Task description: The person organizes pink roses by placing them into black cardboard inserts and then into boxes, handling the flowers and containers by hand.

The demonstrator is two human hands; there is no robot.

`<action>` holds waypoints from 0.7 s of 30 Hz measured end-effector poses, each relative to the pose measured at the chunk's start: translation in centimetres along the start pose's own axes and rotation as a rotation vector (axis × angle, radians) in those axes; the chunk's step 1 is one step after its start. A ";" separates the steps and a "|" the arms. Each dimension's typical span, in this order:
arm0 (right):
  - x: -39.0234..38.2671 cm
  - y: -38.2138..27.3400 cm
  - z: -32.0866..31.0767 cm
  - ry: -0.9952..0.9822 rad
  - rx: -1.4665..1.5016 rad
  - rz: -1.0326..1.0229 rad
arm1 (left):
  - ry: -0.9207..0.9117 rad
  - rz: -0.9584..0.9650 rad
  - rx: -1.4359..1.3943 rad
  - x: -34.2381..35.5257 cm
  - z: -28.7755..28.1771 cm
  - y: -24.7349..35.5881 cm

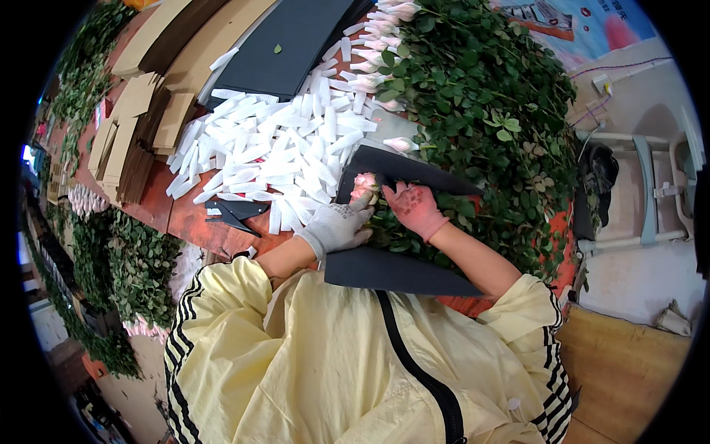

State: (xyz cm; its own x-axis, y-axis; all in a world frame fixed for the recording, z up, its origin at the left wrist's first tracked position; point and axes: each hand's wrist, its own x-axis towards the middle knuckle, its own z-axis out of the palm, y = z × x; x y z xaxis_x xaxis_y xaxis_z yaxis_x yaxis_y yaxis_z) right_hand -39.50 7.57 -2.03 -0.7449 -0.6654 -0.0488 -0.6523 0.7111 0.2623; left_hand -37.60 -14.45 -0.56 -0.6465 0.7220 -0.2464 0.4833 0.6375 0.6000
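Observation:
Two dark grey wrapping sheet sides, a far one (414, 172) and a near one (396, 272), flank leafy rose stems in front of me. Pink rose heads (364, 185) show at their left end. My left hand (340, 226), in a grey-white glove, has its fingers curled against the rose heads from the near left. From the right reaches my right hand (416, 209) in a pink glove, with its fingers bent in beside the blooms, over the leaves (399, 235). What lies under its fingertips is hidden.
White mesh flower sleeves (274, 144) lie heaped beyond my left hand, with a black stapler-like tool (235, 213) at their near edge. Dark sheets (285, 48) and folded cardboard (133, 137) stand farther left. Sleeved pale roses (377, 55) with dense foliage (488, 96) fill the far right.

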 end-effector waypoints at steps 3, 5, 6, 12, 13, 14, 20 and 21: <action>0.0 -0.1 0.0 0.024 -0.025 -0.008 | 0.036 0.021 0.011 -0.2 0.3 -0.2; -0.6 0.2 0.0 0.076 0.025 -0.007 | 0.015 0.008 0.009 -0.3 -0.1 0.2; -0.6 0.0 0.1 0.073 0.031 -0.003 | -0.006 -0.005 0.008 -0.3 -0.2 0.3; 0.1 0.0 -0.4 -0.080 0.054 0.039 | -0.018 0.012 0.003 0.2 -0.1 -0.1; 0.0 0.2 -0.2 -0.081 0.063 0.067 | -0.039 0.028 0.015 0.5 0.0 -0.1; -0.2 0.3 -0.2 -0.055 0.082 0.065 | 0.009 0.022 0.074 0.8 0.0 -0.1; -0.5 -0.5 -4.5 0.010 0.122 0.083 | 0.138 0.208 -0.091 1.8 -2.5 -4.0; -1.1 -0.4 -4.8 0.009 0.139 0.099 | 0.180 0.203 -0.120 1.9 -3.4 -3.8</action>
State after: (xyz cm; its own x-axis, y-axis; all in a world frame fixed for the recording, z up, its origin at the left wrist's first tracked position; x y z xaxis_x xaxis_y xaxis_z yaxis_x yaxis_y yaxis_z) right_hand -37.73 6.90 2.58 -0.8056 -0.5921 -0.0209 -0.5894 0.7974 0.1297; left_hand -42.66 -16.41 -0.72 -0.6433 0.7653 0.0209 0.5474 0.4407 0.7115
